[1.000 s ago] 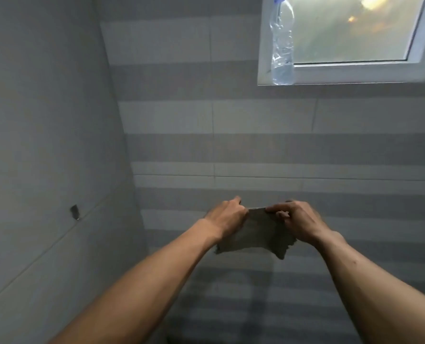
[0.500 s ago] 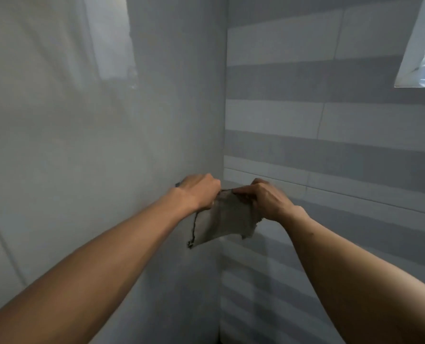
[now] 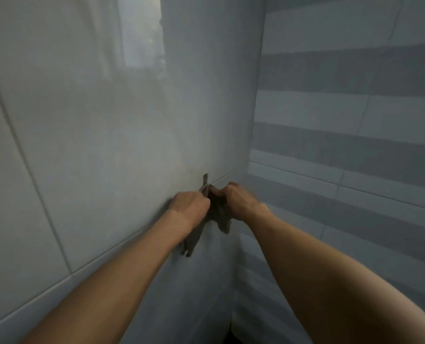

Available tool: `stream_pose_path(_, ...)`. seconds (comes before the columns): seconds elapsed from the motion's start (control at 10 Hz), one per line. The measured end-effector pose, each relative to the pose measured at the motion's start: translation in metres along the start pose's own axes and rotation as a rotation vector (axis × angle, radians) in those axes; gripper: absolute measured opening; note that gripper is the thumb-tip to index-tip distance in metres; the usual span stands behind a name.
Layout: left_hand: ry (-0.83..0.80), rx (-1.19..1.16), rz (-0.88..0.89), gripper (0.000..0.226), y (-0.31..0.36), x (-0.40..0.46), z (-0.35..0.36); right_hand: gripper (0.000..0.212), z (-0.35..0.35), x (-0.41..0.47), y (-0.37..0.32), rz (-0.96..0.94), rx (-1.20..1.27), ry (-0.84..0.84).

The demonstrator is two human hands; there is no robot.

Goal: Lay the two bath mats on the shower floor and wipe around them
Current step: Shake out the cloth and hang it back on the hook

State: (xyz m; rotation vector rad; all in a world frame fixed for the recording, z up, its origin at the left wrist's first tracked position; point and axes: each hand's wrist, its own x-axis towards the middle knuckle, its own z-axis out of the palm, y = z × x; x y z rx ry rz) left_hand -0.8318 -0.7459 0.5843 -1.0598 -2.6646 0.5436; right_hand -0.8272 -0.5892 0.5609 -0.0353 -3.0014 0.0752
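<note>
A small grey-brown cloth [image 3: 218, 214] hangs between both hands, right against the plain left wall. My left hand [image 3: 190, 206] pinches its top edge from the left, and my right hand [image 3: 236, 201] pinches it from the right. The cloth's top edge sits at a small metal hook [image 3: 205, 180] fixed to the wall just above the hands. The lower corners of the cloth dangle below my left wrist. No bath mat or shower floor is in view.
The plain glossy tiled wall [image 3: 94, 145] fills the left. The grey-and-white striped tiled wall [image 3: 355, 145] meets it at a corner on the right. A window's reflection [image 3: 142, 31] shows high on the left wall.
My view has swung left from the striped wall and window to the plain wall. Both hands have carried the cloth up to the wall hook, and the cloth is now bunched narrower.
</note>
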Motion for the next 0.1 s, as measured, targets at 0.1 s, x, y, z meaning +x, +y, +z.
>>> stream_pose_path(0.1,-0.115,-0.017,0.051,0.032,0.0111,0.0007,0.0038,0.045,-0.0054,-0.0070,0.0007,0.030,0.169,-0.021)
